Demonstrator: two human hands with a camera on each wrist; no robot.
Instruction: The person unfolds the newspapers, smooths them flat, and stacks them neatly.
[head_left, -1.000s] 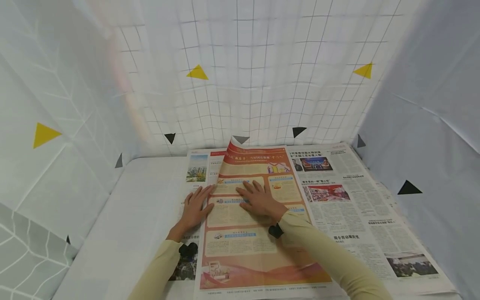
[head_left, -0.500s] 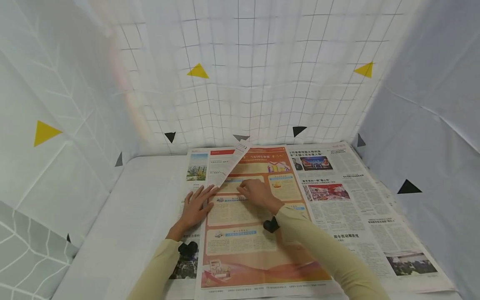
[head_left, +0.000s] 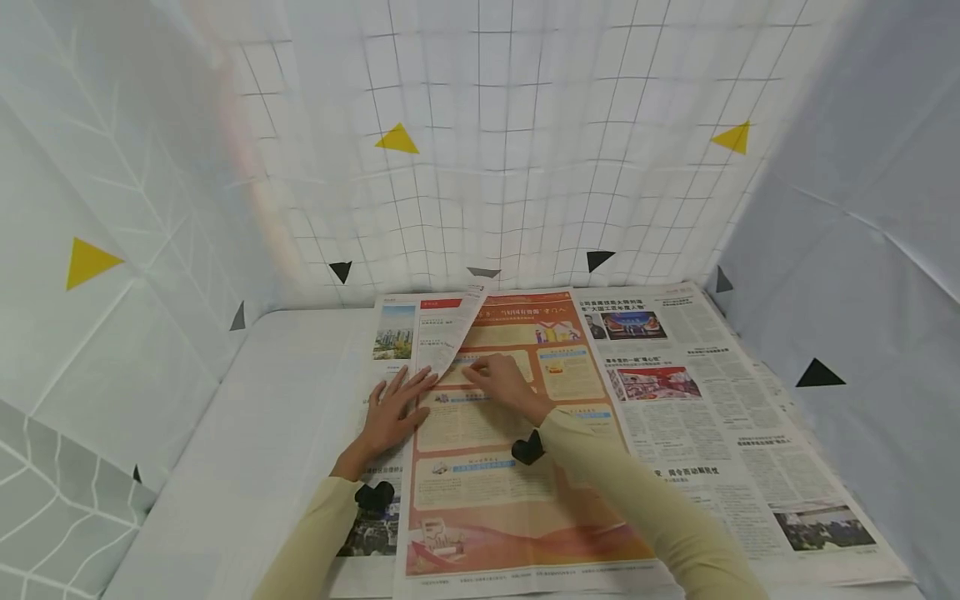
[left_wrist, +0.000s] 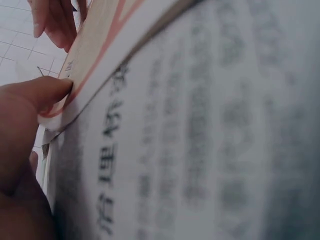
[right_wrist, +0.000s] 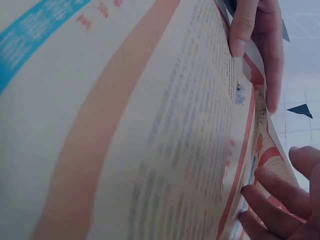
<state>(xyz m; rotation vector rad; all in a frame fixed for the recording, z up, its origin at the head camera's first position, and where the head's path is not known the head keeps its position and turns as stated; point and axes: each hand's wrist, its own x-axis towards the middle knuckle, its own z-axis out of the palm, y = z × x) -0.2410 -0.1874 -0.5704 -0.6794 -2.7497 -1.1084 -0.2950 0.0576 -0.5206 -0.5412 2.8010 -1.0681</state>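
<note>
A folded newspaper page [head_left: 495, 517] with an orange border and cream panels lies over a wider spread of newspaper. Its upper left part is turned over as a narrow pale flap [head_left: 459, 337] slanting up to the right. My left hand [head_left: 388, 417] rests with fingers spread on the page's left edge, fingertips at the foot of the flap. My right hand [head_left: 506, 383] is over the orange page, just right of the flap, its fingers bent. In the right wrist view, the right hand's fingers [right_wrist: 272, 212] are apart, with their tips at the printed surface.
Black-and-white newsprint [head_left: 690, 433] with colour photos extends to the right, and a strip with a building photo [head_left: 393, 332] shows on the left. White table surface [head_left: 277, 400] lies left of the papers. A gridded white curtain [head_left: 502, 192] stands behind.
The page's upper left part has turned over to the right into a flap. My right hand's fingers went from spread to bent, and the hand moved slightly left. My left hand stayed in place.
</note>
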